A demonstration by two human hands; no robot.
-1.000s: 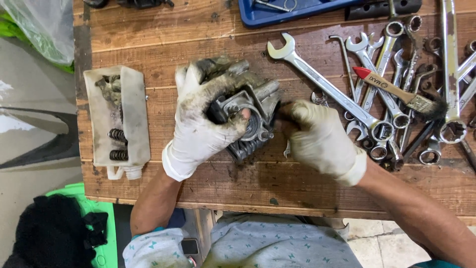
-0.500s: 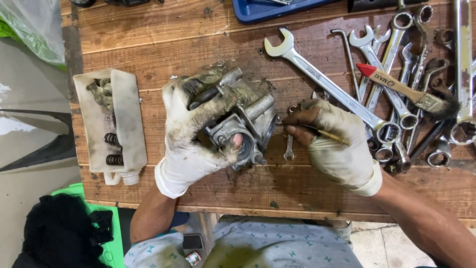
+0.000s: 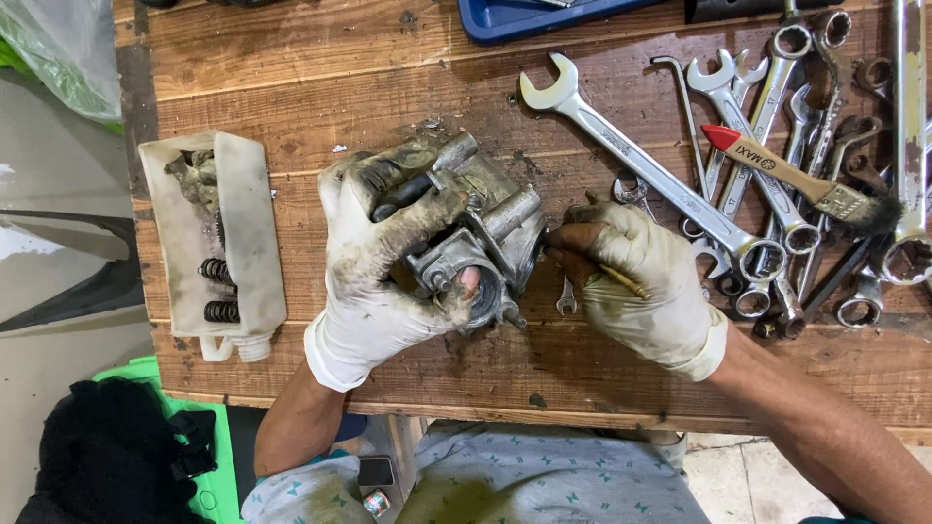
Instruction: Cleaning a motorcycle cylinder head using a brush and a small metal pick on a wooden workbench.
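Grimy grey cast-metal engine part (image 3: 485,238): mid tabletop, near front edge, long axis slanting. Left hand (image 3: 388,262) wrapped around it. Right hand (image 3: 646,281), just right, pinching thin rod (image 3: 621,281), tip toward part.

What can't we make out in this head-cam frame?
- Front of the metal engine part: covered by the left hand.
- Tip of the thin tool in the right hand: hidden by the fingers.
- Blue tray: cut off by the top edge.
- Contents of the cut plastic container: too small beyond some springs.
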